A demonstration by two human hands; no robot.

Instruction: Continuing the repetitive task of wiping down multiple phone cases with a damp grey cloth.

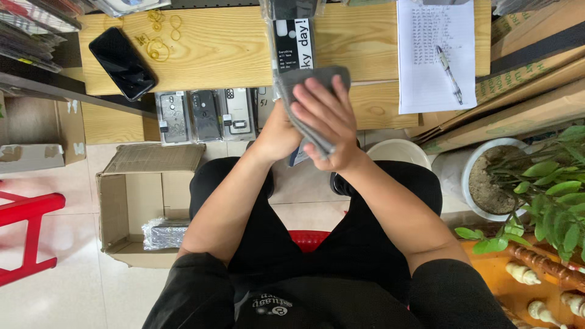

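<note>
My right hand (326, 119) presses a grey cloth (311, 82) against a packaged phone case (292, 45), a black and white case in a clear plastic sleeve. My left hand (275, 137) holds the package from below, mostly hidden behind the right hand and the cloth. Both hands are raised in front of me, above my lap and just before the edge of the wooden desk (231, 49).
A black phone (122, 63) and yellow rubber bands (157, 42) lie on the desk's left; paper with a pen (450, 73) on the right. Several packaged cases (204, 114) line a lower shelf. An open cardboard box (143, 204) stands left, a potted plant (524, 183) right, a red stool (27, 234) far left.
</note>
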